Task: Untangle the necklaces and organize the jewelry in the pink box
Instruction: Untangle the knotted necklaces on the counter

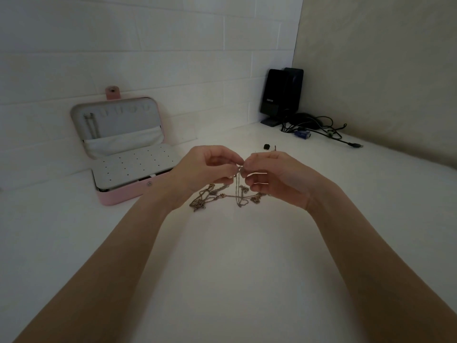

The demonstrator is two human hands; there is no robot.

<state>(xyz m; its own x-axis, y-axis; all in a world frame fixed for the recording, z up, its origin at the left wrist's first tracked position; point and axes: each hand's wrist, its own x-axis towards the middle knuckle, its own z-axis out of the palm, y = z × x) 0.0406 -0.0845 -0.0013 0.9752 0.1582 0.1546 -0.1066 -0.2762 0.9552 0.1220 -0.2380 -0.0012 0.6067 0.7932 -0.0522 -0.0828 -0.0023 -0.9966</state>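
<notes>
Head view: dim counter
Left hand: pinches chains
Right hand: pinches same strand, teasing it free
Box: open, ready

Both my bare forearms reach forward and converge above the tangled necklaces. My left hand is raised over the left part of that tangle, palm turned inward, thumb and forefinger pinching a strand, the other fingers curled beneath. My right hand is raised over the right part of the tangle, facing the left, its thumb and forefinger pinching the same strand, remaining fingers folded toward the palm. The fingertips of the two hands nearly meet directly above the tangle's middle, wrists slightly bent
</notes>
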